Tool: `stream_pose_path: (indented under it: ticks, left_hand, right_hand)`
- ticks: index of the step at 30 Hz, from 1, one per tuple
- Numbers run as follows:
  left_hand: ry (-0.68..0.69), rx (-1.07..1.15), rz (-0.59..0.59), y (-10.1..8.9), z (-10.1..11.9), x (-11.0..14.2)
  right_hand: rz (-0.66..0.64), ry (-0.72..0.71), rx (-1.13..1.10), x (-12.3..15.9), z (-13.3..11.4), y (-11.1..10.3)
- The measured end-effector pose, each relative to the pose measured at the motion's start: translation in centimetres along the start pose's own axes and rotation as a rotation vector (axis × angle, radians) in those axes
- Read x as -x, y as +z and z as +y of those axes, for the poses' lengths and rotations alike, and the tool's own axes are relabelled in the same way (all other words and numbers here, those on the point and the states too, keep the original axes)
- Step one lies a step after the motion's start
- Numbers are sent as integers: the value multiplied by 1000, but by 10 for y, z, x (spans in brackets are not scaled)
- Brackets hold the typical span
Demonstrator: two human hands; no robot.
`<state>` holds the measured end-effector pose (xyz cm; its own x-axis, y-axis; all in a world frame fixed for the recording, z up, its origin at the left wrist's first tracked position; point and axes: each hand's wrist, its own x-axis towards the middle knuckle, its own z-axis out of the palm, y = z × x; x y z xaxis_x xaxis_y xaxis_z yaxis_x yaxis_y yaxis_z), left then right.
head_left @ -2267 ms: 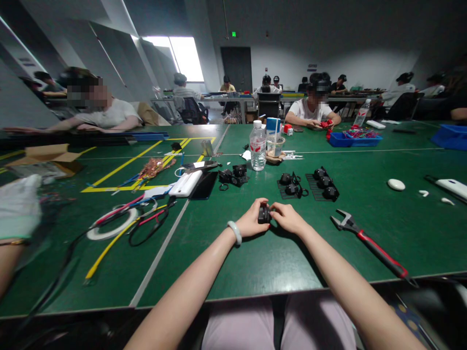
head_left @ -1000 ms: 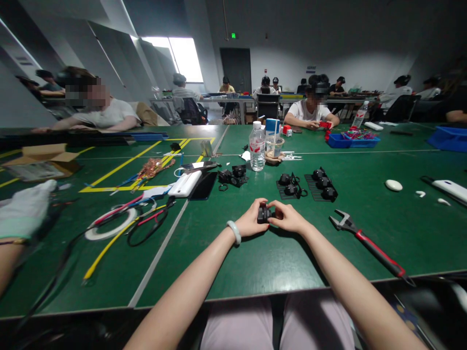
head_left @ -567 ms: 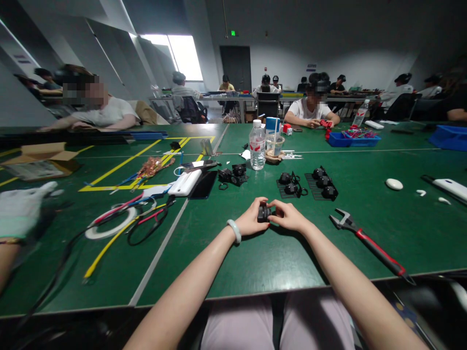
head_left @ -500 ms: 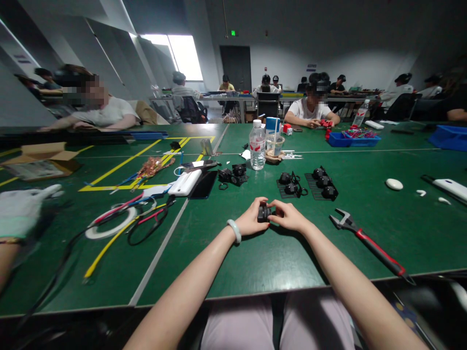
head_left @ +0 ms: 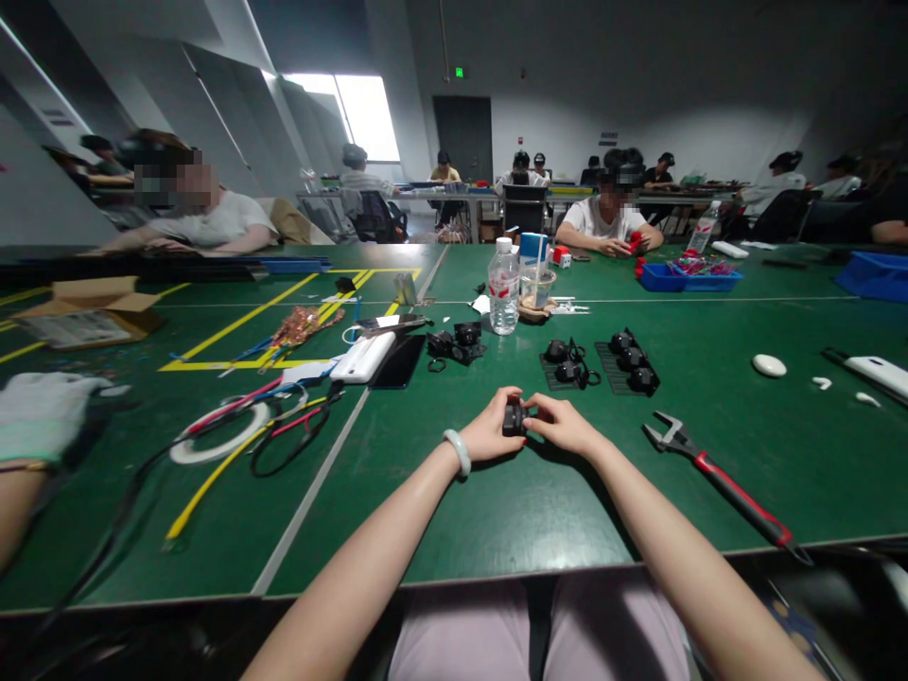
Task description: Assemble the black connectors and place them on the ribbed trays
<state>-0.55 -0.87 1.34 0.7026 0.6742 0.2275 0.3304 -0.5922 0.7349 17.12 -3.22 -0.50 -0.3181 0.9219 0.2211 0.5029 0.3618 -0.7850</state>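
Note:
Above the green tabletop, my left hand (head_left: 491,431) is closed around a small black plastic fitting (head_left: 513,420). My right hand (head_left: 565,423) pinches the right side of the same fitting with thumb and fingertips. Fingers hide part of it, so its exact kind does not show. Just beyond my hands lie black plates with rounded fittings: a group of two (head_left: 565,363), a row of three (head_left: 629,360), and a looser cluster (head_left: 464,342). A black ring nut (head_left: 436,365) lies by the cluster.
An adjustable wrench (head_left: 738,492) lies to the right, near the table edge. A water bottle (head_left: 503,288) and a cup (head_left: 537,284) stand beyond the fittings. Cables (head_left: 219,473) and a tape roll (head_left: 181,449) spread leftward, near a co-worker's gloved hand (head_left: 43,416).
The fitting has turned slightly between my fingers, and less of its right end shows. Both hands stay in nearly the same place. The whole view has shifted a little.

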Motion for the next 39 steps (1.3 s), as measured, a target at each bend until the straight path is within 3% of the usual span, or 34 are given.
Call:
stream_pose_path:
  ticks: [15,39]
  left_hand:
    - [-28,25,18,-1,3,0]
    - [-34,20,17,-1,2,-3]
  right_hand:
    - [2,62,-118,-5,-1,4]
    - [-49,15,9,-2,-10,-6]
